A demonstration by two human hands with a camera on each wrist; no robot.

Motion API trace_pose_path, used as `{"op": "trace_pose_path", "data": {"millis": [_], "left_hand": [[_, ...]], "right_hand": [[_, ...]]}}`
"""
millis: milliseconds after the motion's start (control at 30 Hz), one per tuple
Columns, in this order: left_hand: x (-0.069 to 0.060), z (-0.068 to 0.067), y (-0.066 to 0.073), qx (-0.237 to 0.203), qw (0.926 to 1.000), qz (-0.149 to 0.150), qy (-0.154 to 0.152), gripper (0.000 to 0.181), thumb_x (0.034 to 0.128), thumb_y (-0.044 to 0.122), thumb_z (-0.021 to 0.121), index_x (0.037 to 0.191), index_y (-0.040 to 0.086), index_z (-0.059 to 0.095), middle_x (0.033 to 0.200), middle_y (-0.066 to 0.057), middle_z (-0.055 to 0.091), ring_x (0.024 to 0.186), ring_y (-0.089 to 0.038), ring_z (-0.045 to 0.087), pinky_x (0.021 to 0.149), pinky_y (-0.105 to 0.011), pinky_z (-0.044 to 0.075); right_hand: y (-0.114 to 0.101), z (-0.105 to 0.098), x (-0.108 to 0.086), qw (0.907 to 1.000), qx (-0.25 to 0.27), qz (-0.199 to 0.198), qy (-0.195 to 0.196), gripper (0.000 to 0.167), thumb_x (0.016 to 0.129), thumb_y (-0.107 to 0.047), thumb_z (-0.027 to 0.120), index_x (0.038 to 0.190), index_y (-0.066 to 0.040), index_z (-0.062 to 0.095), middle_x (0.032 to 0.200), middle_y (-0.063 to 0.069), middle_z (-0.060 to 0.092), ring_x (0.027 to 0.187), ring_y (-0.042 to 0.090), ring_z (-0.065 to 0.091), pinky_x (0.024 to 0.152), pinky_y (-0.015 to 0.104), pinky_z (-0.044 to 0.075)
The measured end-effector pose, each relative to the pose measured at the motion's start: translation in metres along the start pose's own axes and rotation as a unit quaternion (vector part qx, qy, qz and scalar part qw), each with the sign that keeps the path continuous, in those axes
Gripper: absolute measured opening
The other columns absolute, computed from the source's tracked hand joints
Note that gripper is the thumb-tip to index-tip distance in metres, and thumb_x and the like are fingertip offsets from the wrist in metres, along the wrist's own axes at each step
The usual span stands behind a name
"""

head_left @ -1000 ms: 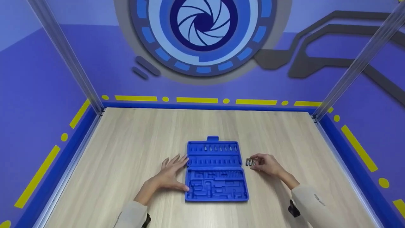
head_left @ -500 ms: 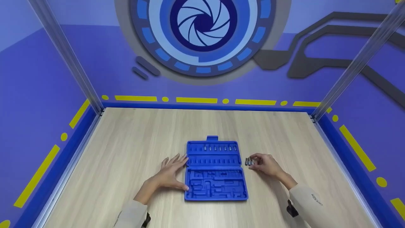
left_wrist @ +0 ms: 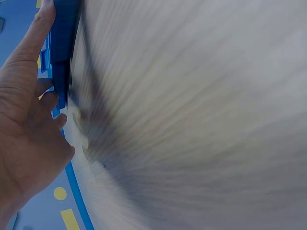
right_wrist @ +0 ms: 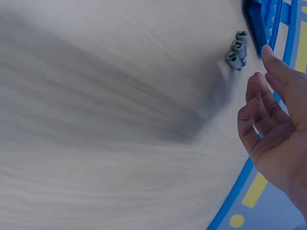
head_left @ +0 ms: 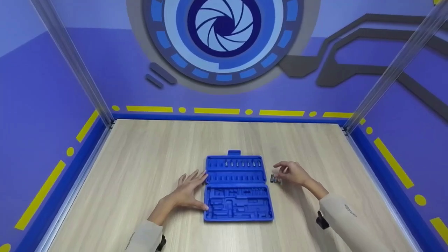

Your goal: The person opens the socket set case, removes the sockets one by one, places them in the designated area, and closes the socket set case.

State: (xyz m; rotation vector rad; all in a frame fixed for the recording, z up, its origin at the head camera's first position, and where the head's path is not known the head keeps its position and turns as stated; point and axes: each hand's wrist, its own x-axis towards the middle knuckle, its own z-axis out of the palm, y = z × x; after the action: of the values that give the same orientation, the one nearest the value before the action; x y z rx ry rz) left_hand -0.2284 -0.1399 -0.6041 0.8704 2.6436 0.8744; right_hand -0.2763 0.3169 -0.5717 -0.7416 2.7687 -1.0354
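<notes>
A blue plastic case (head_left: 238, 183) lies unfolded on the table, with several small metal bits or sockets (head_left: 242, 163) in a row in its far half. My left hand (head_left: 187, 194) is spread along the case's left edge, thumb and fingertips touching it; the left wrist view shows the thumb (left_wrist: 44, 19) on its side. To the right of the case, three short metal sockets (right_wrist: 237, 50) stand close together on the table. My right hand (head_left: 293, 173) hovers just beside and above them, fingers loosely bent, nothing visible between them in the right wrist view.
The case's near half (head_left: 241, 203) has moulded recesses, and a latch tab (head_left: 234, 152) sticks out at its far edge. Around the wooden tabletop (head_left: 157, 147) rise blue printed panels, with clear posts (head_left: 399, 66) at the back corners.
My right hand has lifted from the sockets and moved slightly away from me, its fingers parting from them. The left hand stays against the case.
</notes>
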Motion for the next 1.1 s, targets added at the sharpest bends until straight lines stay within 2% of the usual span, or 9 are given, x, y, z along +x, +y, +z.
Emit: {"op": "trace_pose_path", "data": {"millis": [100,300,500,633,733,967,1100], "left_hand": [[0.000,0.000,0.000,0.000,1.0000,0.000,0.000,0.123,0.0667,0.052,0.092,0.160,0.004,0.029,0.169,-0.016,0.023,0.156,-0.050,0.013,0.119,-0.076,0.004],[0.001,0.001,0.000,-0.006,1.0000,0.002,-0.001,0.123,0.0668,0.053,0.091,0.161,0.005,0.028,0.170,-0.017,0.022,0.156,-0.050,0.013,0.118,-0.076,0.004],[0.001,0.001,-0.002,-0.011,0.9999,0.007,0.002,0.122,0.0675,0.053,0.091,0.161,0.005,0.028,0.170,-0.017,0.023,0.155,-0.051,0.013,0.117,-0.077,0.005],[0.000,0.002,-0.003,-0.010,0.9999,0.004,0.002,0.123,0.0671,0.054,0.091,0.161,0.005,0.028,0.170,-0.016,0.022,0.156,-0.050,0.013,0.118,-0.076,0.004],[-0.001,0.002,-0.003,-0.007,1.0000,-0.001,-0.001,0.124,0.0668,0.055,0.091,0.161,0.006,0.027,0.170,-0.015,0.021,0.156,-0.050,0.012,0.118,-0.076,0.004],[-0.001,0.002,-0.003,-0.011,0.9999,0.004,0.004,0.124,0.0659,0.054,0.092,0.161,0.005,0.028,0.170,-0.017,0.021,0.155,-0.051,0.014,0.117,-0.077,0.004],[-0.001,0.001,-0.004,-0.007,0.9999,0.007,0.005,0.124,0.0658,0.054,0.091,0.161,0.005,0.029,0.170,-0.017,0.022,0.155,-0.052,0.015,0.117,-0.077,0.005]], "right_hand": [[-0.008,0.003,0.011,0.9999,-0.007,-0.010,-0.001,0.026,0.093,-0.005,0.071,0.115,0.009,0.069,0.087,0.018,0.074,0.067,0.011,0.061,0.061,0.021,0.049],[-0.028,0.021,0.035,0.9996,-0.001,-0.020,-0.019,0.029,0.095,-0.012,0.071,0.116,0.007,0.070,0.090,0.016,0.075,0.066,0.008,0.059,0.059,0.020,0.048],[-0.053,0.048,0.062,0.9991,0.026,-0.016,-0.029,0.031,0.097,-0.016,0.070,0.121,0.005,0.070,0.088,0.013,0.073,0.064,0.012,0.062,0.058,0.020,0.049],[-0.067,0.069,0.079,0.9973,0.057,-0.007,-0.045,0.032,0.098,-0.015,0.068,0.123,0.005,0.068,0.090,0.015,0.074,0.066,0.018,0.067,0.057,0.020,0.053],[-0.075,0.081,0.090,0.9969,0.064,-0.011,-0.043,0.032,0.098,-0.014,0.068,0.123,0.006,0.068,0.091,0.019,0.074,0.065,0.022,0.068,0.056,0.021,0.053],[-0.085,0.100,0.110,0.9947,0.096,0.033,-0.014,0.029,0.098,-0.009,0.066,0.122,0.007,0.067,0.092,0.019,0.073,0.065,0.012,0.064,0.058,0.021,0.052],[-0.090,0.109,0.118,0.9950,0.072,0.068,0.014,0.026,0.098,-0.009,0.067,0.119,0.005,0.069,0.088,0.015,0.074,0.064,0.011,0.063,0.060,0.025,0.053]]}}
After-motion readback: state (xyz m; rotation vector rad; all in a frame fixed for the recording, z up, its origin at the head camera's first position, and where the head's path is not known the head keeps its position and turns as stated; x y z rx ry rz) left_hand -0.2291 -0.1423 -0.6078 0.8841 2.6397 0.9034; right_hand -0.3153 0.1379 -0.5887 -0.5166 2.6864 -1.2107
